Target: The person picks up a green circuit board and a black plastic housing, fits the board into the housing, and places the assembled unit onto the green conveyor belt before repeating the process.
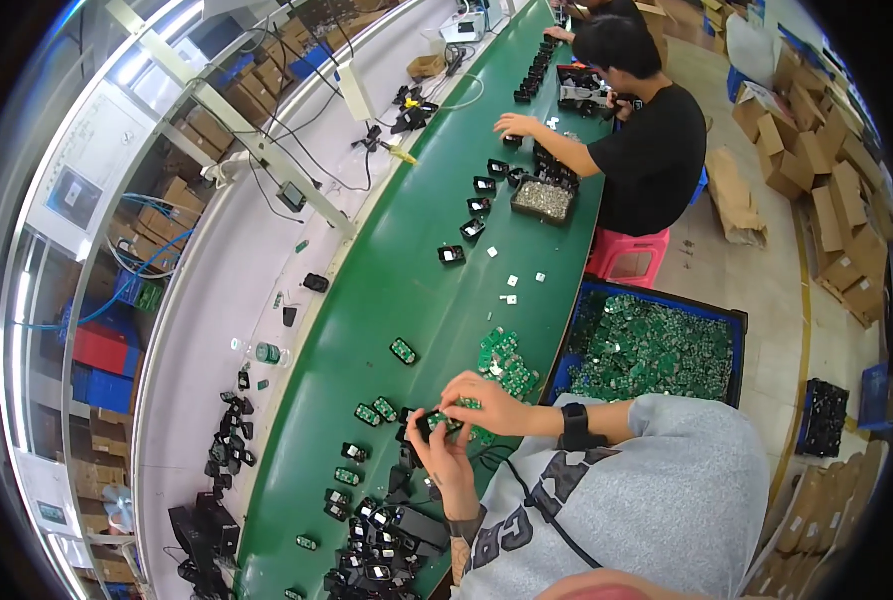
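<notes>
My left hand (444,462) is closed around a small black plastic housing (425,424) with a green circuit board (440,421) in it. From the right, my right hand (493,404) reaches over, fingers pinched together at the board's upper edge. Whether those fingers grip a separate piece is too small to tell. Just beyond my right hand lies a pile of loose green circuit boards (507,362). Several housings with boards in them (368,414) rest on the green table (366,330) left of my hands. A heap of black housings (376,545) sits nearer to me.
A blue-rimmed bin of circuit boards (656,350) stands right of the table. Farther along, a co-worker in black (651,150) sits beside a tray of small metal parts (543,200) and a row of black housings (479,205). A pale shelf (201,370) runs along the left.
</notes>
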Tool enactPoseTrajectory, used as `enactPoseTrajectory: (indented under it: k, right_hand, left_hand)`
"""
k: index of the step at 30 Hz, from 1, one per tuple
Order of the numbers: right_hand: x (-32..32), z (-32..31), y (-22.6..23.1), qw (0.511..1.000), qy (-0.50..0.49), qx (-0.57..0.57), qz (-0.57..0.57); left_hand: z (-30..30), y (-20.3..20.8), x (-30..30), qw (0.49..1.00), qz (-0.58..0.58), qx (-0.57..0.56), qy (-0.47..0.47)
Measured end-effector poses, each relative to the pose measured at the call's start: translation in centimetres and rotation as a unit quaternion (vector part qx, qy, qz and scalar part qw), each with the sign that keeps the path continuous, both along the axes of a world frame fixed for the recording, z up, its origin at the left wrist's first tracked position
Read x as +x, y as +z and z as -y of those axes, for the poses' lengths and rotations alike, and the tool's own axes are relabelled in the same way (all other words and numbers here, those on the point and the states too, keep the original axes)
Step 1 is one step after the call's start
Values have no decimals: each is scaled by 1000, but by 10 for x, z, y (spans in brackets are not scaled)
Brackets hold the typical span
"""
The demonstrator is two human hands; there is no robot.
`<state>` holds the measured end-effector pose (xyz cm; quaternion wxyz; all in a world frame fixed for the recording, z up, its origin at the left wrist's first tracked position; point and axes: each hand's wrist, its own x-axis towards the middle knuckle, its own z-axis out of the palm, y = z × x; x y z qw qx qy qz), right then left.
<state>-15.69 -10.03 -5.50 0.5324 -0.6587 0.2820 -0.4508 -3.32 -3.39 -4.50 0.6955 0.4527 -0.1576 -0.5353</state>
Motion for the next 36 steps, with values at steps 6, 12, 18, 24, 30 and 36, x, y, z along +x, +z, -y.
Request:
enactPoseTrajectory:
  k: [6, 12, 18, 24, 30, 36]
  right_hand:
    - [2, 11, 9, 989, -57, -113, -76]
    - [-5, 11, 20, 997, -49, -6, -52]
    - [-3, 9, 12, 998, -20, 53, -13]
    - [-5, 9, 13, 997, -1, 70, 6]
    - [-6, 11, 9, 998, 11, 69, 0]
    - [-10, 12, 9, 997, 10, 70, -2]
  left_hand:
    - [15, 16, -4, 957, 276, -88, 30]
    - [17, 22, -11, 946, 280, -162, 35]
    - [12, 11, -7, 895, 403, -182, 47]
    - [11, 8, -7, 865, 464, -183, 53]
    - [12, 10, -8, 847, 496, -181, 58]
    - [11, 17, -15, 821, 542, -170, 60]
